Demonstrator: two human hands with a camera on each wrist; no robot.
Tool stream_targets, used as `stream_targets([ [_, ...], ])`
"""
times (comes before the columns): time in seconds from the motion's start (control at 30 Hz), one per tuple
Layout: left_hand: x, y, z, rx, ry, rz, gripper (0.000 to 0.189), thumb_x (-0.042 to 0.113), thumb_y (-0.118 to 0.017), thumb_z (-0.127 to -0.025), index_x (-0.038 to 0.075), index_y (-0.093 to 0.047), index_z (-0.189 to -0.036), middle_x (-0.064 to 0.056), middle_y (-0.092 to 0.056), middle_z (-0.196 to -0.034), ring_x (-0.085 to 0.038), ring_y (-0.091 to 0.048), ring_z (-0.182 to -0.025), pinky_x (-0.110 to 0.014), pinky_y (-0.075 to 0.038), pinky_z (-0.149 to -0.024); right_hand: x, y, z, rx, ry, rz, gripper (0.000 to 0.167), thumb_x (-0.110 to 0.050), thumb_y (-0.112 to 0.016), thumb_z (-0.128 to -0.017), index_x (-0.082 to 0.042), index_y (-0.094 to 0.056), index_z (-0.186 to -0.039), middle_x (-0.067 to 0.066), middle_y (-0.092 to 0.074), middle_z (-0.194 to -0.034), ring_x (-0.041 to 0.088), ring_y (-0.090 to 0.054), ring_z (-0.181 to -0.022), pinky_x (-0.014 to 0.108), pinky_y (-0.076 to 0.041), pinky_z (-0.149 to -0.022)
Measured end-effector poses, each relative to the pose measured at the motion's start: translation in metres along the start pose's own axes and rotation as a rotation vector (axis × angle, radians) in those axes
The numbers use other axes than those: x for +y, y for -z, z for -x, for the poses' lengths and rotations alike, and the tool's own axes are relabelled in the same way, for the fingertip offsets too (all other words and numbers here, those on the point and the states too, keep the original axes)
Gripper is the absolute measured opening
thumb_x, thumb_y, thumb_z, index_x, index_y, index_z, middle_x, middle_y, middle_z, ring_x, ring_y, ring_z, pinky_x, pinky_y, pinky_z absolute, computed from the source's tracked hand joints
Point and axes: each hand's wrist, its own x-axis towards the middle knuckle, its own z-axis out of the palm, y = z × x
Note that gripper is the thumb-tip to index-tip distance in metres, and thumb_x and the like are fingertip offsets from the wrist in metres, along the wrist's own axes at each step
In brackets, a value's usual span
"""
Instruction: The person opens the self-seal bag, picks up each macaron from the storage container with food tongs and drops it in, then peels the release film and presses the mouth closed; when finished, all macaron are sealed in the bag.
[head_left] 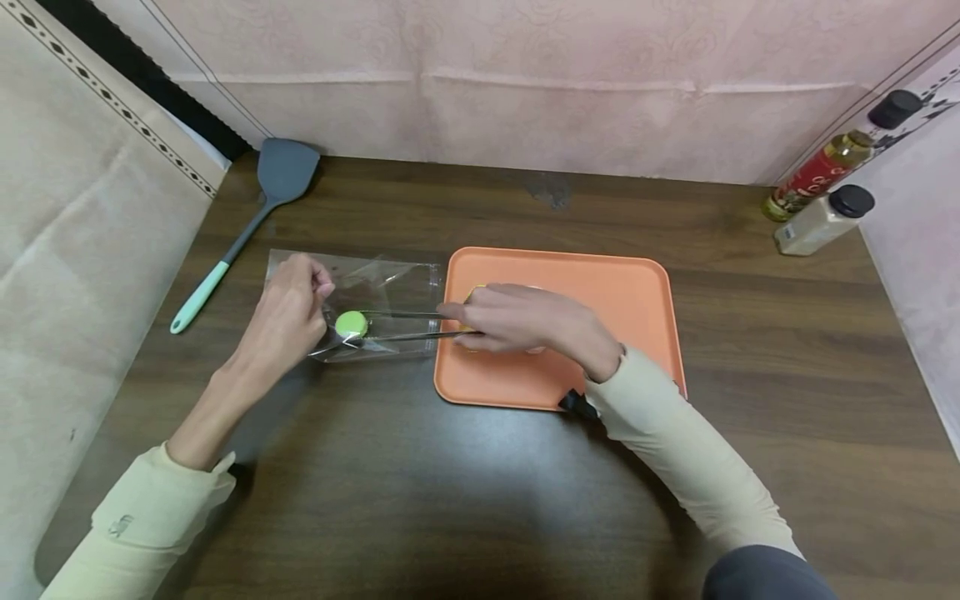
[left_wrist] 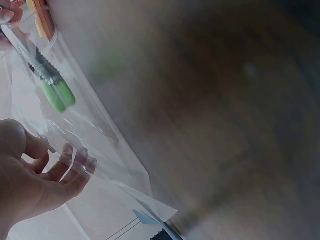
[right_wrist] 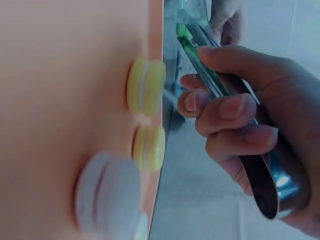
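Observation:
My left hand (head_left: 288, 308) pinches a clear plastic bag (head_left: 393, 279), which lies left of the orange tray. Metal tongs (right_wrist: 282, 182) are held in my right hand (head_left: 517, 317), above the tray's left part. Their tips reach into the bag with a green macaron (head_left: 351, 324) between them. In the left wrist view the green macaron (left_wrist: 59, 96) shows through the film, close to my left fingers. Beneath my right hand, two yellow macarons (right_wrist: 145, 87) and a pale macaron (right_wrist: 107, 197) stand on the orange tray (head_left: 600, 283); my hand mostly hides them in the head view.
A grey spatula (head_left: 288, 171) with a mint handle lies at the back left of the wooden table (head_left: 420, 475). At the back right stand an oil bottle (head_left: 817, 175) with a red label and a black-capped jar (head_left: 817, 227). Pale cloth (head_left: 525, 108) hangs behind the table.

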Motion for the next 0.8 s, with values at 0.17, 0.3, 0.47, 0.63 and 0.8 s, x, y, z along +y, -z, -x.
stream_targets([
  [0.17,0.001,0.0,0.0,-0.008,0.013,0.005,0.008,-0.014,-0.056,-0.102,-0.008,-0.056,-0.108,-0.023,-0.058,-0.102,-0.041,-0.054,-0.098,-0.055,-0.045,-0.09,-0.003,-0.001,-0.02,-0.032,0.025,0.045,0.033,-0.023,-0.055,-0.116,-0.001,-0.061,-0.141,-0.007,-0.044,-0.063,0.011,-0.044,-0.058,0.025,-0.031,-0.059],
  [0.3,0.001,0.001,-0.001,-0.021,0.031,0.014,0.008,-0.013,-0.056,-0.101,-0.009,-0.056,-0.108,-0.023,-0.059,-0.104,-0.041,-0.054,-0.101,-0.056,-0.044,-0.092,-0.004,-0.002,-0.035,-0.041,0.054,0.077,0.037,-0.024,-0.055,-0.117,0.001,-0.059,-0.143,-0.006,-0.043,-0.064,0.013,-0.049,-0.059,0.026,-0.034,-0.06],
  [0.47,0.001,0.0,-0.001,-0.031,0.039,0.008,0.01,-0.014,-0.053,-0.101,-0.008,-0.056,-0.108,-0.023,-0.059,-0.104,-0.041,-0.054,-0.101,-0.056,-0.044,-0.091,-0.002,-0.002,-0.049,-0.058,0.05,0.03,0.042,-0.025,-0.055,-0.117,0.002,-0.057,-0.149,-0.007,-0.044,-0.061,0.011,-0.049,-0.055,0.025,-0.035,-0.058],
  [0.63,0.003,0.0,-0.001,-0.026,0.042,-0.006,0.012,-0.015,-0.052,-0.1,-0.008,-0.056,-0.108,-0.023,-0.059,-0.102,-0.041,-0.054,-0.098,-0.056,-0.045,-0.089,0.0,-0.002,-0.062,-0.054,0.074,0.013,0.045,-0.024,-0.056,-0.117,0.004,-0.056,-0.152,-0.007,-0.043,-0.064,0.009,-0.048,-0.055,0.023,-0.035,-0.059],
  [0.8,0.003,-0.001,-0.001,-0.026,0.059,-0.014,0.008,-0.01,-0.054,-0.103,-0.009,-0.057,-0.11,-0.023,-0.059,-0.101,-0.041,-0.055,-0.097,-0.059,-0.046,-0.087,0.0,-0.002,-0.074,-0.054,0.098,0.01,0.048,-0.024,-0.054,-0.117,0.005,-0.052,-0.156,-0.007,-0.043,-0.066,0.007,-0.046,-0.055,0.022,-0.034,-0.058],
])
